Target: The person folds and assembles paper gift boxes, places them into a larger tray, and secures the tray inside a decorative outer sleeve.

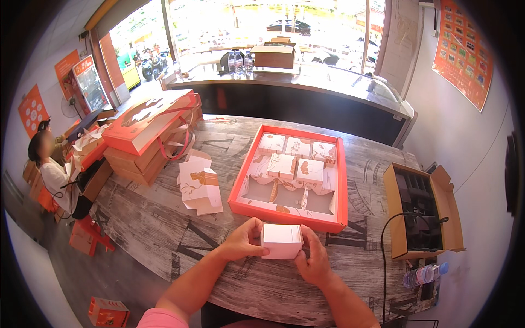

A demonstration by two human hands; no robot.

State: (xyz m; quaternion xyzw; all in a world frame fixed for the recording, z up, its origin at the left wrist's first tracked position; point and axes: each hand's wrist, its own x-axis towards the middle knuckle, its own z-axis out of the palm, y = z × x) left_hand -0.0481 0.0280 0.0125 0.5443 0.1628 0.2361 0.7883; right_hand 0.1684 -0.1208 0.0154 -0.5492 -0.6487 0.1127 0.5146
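Observation:
Between my two hands is a small white cardboard box (281,241), held just above the table's near edge. My left hand (245,242) grips its left side, thumb on the front face. On the opposite side, my right hand (313,256) holds it with fingers and thumb. Beyond them lies a large red gift box tray (343,184) with a printed white insert. Several small patterned boxes (281,165) sit in its far and middle parts, while grey floor shows in the near compartments. Left of the tray lie flat, partly folded printed carton blanks (199,184).
Stacked brown cartons (133,166) carry a red gift box (154,117) with ribbon handles at the left. An open carton of black devices (416,213), a cable (383,262) and a water bottle (425,274) are at the right. Another person (55,180) sits far left.

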